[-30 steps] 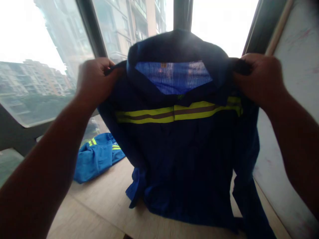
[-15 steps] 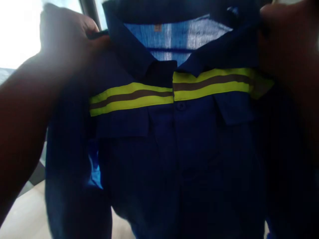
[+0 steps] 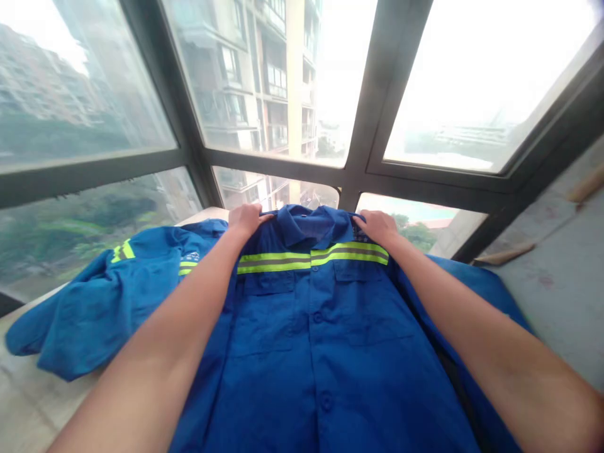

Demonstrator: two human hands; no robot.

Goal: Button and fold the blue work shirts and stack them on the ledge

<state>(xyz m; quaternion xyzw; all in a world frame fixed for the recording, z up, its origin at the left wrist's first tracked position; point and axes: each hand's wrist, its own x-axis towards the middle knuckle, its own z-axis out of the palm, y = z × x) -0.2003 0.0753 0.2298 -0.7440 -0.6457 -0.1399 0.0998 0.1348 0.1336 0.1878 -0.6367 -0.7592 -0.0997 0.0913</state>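
Observation:
A blue work jacket (image 3: 278,321) is spread out front side up before me, its collar toward the windows. Yellow-green bands with a grey stripe cross its chest, and buttons run down the middle. My left hand (image 3: 245,220) is closed on the jacket's left-hand shoulder, beside the collar. At the other shoulder, my right hand (image 3: 377,226) pinches the cloth. Both arms reach far forward over the garment. The lower hem lies outside the view.
Another blue jacket (image 3: 117,296) with yellow-green stripes lies crumpled on the pale sill (image 3: 23,390) at left. More blue cloth (image 3: 476,283) lies at right, near a wall (image 3: 561,277) with peeling edges. Grey window frames (image 3: 278,160) enclose the far side.
The jacket was held up close before my face; now it is lowered and farther off, laid out toward the windows. Both hands keep their grip at the shoulders.

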